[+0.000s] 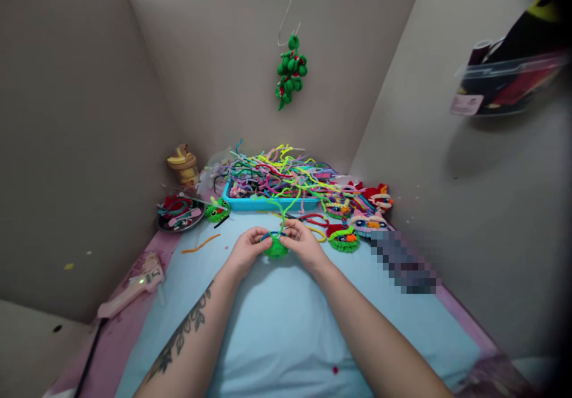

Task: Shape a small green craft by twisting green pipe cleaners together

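Biggest thing here is the desk (277, 326), covered in a light blue cloth and boxed in by grey cardboard walls (80, 148). At the back sits a blue tray (250, 204) buried under a huge tangle of pipe cleaners (281, 174) in every colour. Right of it is a cluster of finished fuzzy animal faces (364, 210), and left of it a dark round dish (181, 214) of scraps. A pink glue gun (134, 286) lies near the left edge. A green pipe-cleaner ornament (290, 71) hangs on the back wall. Dead centre, just in front of the tray, both hands meet on a small green pipe-cleaner coil (276, 248): the left hand (246, 250) has its grip pinched on the coil's left side, the right hand (304, 242) clamped on the right side, with a green strand running up from it. A loose orange pipe cleaner (201, 244) lies left of the hands.
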`<state>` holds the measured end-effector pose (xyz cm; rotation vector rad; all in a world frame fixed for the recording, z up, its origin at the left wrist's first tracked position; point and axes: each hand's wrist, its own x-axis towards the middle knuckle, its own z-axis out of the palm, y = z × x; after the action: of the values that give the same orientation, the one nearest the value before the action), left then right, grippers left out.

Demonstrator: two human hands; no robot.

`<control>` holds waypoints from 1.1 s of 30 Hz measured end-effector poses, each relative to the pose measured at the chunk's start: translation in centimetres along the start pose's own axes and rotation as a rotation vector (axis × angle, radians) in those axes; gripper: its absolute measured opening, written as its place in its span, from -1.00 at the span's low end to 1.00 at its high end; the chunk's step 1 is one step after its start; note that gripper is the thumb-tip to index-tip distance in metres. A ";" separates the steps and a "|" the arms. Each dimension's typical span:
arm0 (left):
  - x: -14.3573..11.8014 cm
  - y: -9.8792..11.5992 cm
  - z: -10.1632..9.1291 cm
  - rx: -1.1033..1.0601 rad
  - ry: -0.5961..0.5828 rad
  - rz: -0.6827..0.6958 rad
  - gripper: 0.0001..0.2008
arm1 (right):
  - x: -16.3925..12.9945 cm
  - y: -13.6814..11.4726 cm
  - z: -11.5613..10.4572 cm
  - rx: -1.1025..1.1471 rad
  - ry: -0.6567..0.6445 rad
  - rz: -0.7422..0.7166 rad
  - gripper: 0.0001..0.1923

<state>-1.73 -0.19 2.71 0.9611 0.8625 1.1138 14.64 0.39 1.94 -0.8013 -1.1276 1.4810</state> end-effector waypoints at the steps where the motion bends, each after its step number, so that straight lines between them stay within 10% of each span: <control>1: 0.0 0.0 0.1 0.000 0.006 0.002 -0.62 | -0.1 0.0 0.1 0.002 0.011 0.006 -0.59; 19: -0.1 -0.4 0.5 0.220 0.115 0.075 -0.64 | -0.2 0.3 1.1 -0.282 0.099 -0.099 -0.73; 33: -0.4 0.4 0.4 0.048 0.085 0.043 -0.47 | 0.0 0.1 0.0 -0.096 0.017 -0.074 -0.69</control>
<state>-1.61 -0.60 3.23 0.9817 0.9451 1.1819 14.65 0.43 1.88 -0.8274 -1.2100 1.3649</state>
